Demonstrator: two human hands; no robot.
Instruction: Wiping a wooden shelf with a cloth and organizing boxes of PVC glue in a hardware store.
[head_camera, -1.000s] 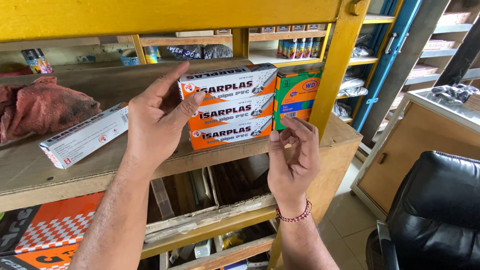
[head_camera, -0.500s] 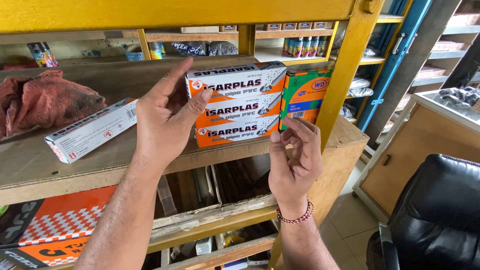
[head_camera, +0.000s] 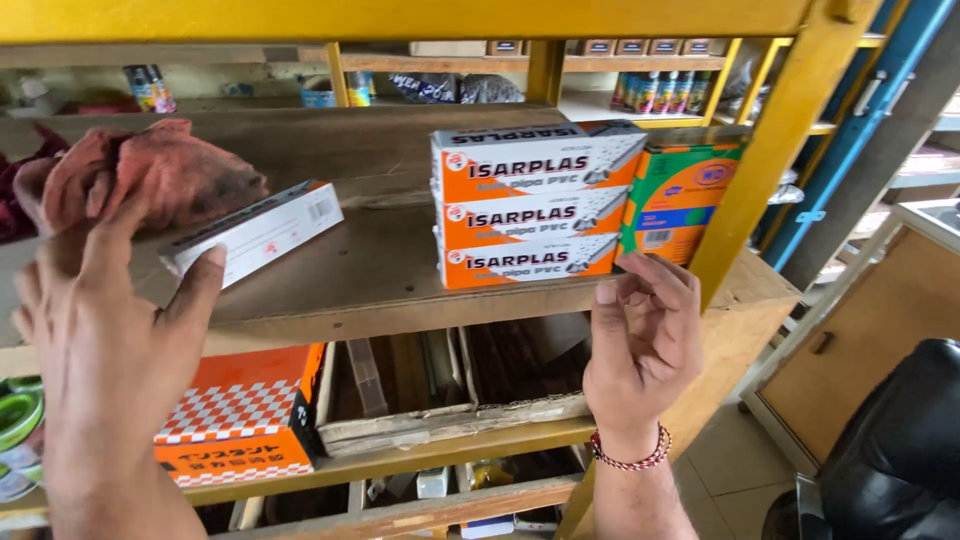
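Three orange and white boxes (head_camera: 530, 205) lie stacked on a wooden shelf (head_camera: 370, 280), next to a green and orange box (head_camera: 680, 195). My right hand (head_camera: 645, 345) hovers just below the stack's right corner, fingers loosely curled, holding nothing. My left hand (head_camera: 105, 330) is raised at the left with fingers spread, empty, in front of a single white box (head_camera: 255, 232) lying at an angle on the shelf. A reddish cloth (head_camera: 150, 175) sits bunched behind that box.
A yellow frame post (head_camera: 765, 150) stands right of the stack. Below the shelf are an orange checkered box (head_camera: 240, 420) and an open cardboard tray (head_camera: 450, 420). A black chair (head_camera: 890, 450) is at the lower right. Cans and boxes line the far shelves.
My left hand has let go of the stacked boxes and moved left and down, toward the white box. The right hand stays near the stack's lower right corner.
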